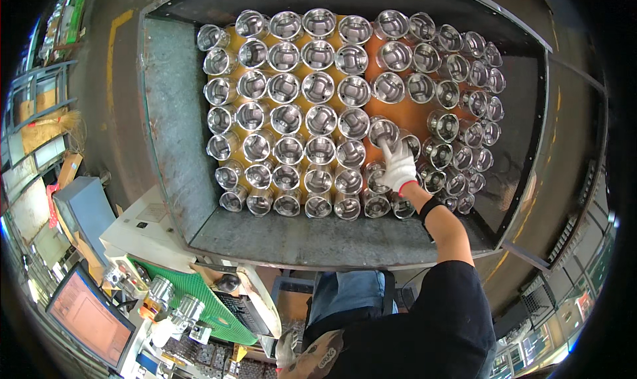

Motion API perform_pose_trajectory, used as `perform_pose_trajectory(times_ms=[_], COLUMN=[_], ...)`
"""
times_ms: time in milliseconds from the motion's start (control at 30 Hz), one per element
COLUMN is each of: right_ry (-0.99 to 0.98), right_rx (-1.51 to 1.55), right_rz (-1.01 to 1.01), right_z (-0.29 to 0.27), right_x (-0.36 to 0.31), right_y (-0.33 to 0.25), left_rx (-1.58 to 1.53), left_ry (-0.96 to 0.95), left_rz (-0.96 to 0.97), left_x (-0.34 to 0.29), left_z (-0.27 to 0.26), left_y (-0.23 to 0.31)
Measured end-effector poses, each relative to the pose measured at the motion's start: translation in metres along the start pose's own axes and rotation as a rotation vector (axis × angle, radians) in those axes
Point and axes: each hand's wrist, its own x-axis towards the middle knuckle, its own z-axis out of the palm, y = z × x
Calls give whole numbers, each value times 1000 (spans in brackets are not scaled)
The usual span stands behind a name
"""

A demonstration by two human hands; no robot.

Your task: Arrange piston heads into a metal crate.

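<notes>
Many silvery metal pistons stand open end up, in rows, inside a large metal bin. My right hand, in a white glove with a red cuff, reaches into the right half of the bin. Its fingers hook over the rim and into the opening of one piston, and the hand appears closed on it. Beside that hand another piston is partly covered. My left hand, also gloved in white, hangs low by my body near the bench. Its fingers are too small and partly hidden to read.
Yellow sheeting and orange sheeting lie under the pistons. The bin's near wall rises before me. At lower left are a monitor, a green mat with more pistons, and a pale machine housing.
</notes>
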Motion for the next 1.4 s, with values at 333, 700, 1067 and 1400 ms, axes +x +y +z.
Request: perform_pose_trajectory(times_ms=[333, 700, 1067, 1400], right_ry=[335, 288, 275, 122], right_rx=[54, 336, -21, -124], right_rz=[20, 76, -193, -1124], right_z=[33, 31, -96, -144], right_x=[10, 47, -56, -252], right_y=[-1, -3, 42, -231], left_rx=[-103, -156, -452, -683], left_ry=[41, 32, 76, -197], left_rz=[-7, 38, 70, -124], left_x=[-5, 2, 17, 82], left_z=[11, 10, 43, 85], left_y=[-39, -97, -154, -288])
